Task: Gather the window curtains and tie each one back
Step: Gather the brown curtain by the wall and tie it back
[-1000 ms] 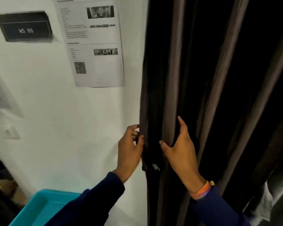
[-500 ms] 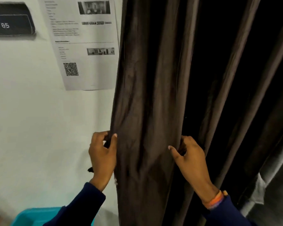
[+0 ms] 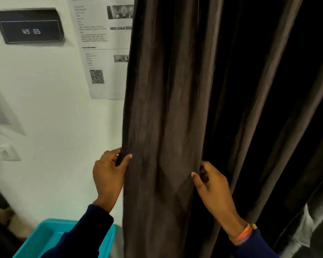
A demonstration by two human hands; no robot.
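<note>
A dark brown curtain [image 3: 162, 112] hangs in long folds down the middle and right of the view. My left hand [image 3: 108, 174] grips its left edge, thumb in front and fingers curled behind the cloth. My right hand [image 3: 211, 187] grips a fold further right at about the same height, thumb on the front. Between the two hands a broad panel of cloth is stretched. More folds hang in deep shadow to the right. No tie-back is visible.
A white wall [image 3: 50, 118] lies left of the curtain, with a black "WS 05" plate [image 3: 29, 27] and a printed sheet with a QR code [image 3: 101, 53]. A turquoise bin [image 3: 45, 237] stands below by my left arm. Pale fabric [image 3: 309, 224] shows at lower right.
Both hands went from touching the curtain's edge folds to gripping them, and have spread apart, pulling a wide panel out. The curtain edge now overlaps the printed sheet.
</note>
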